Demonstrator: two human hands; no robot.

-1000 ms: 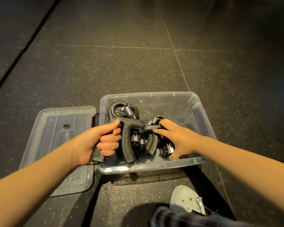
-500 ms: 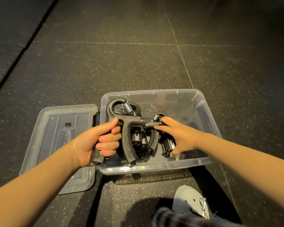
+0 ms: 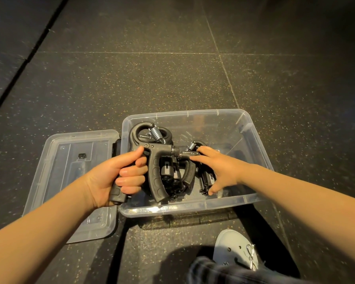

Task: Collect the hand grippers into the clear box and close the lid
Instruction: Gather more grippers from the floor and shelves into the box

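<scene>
Unmoved, left hand (image 3: 115,178) grips one hand gripper (image 3: 154,177) over one clear box (image 3: 193,210)

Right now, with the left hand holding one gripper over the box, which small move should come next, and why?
Probably lower the held hand gripper fully into the clear box and let the left hand release it. That hand grips one handle at the box's left wall, the right hand touches the other grippers inside, and the lid lies off beside the box.
</scene>
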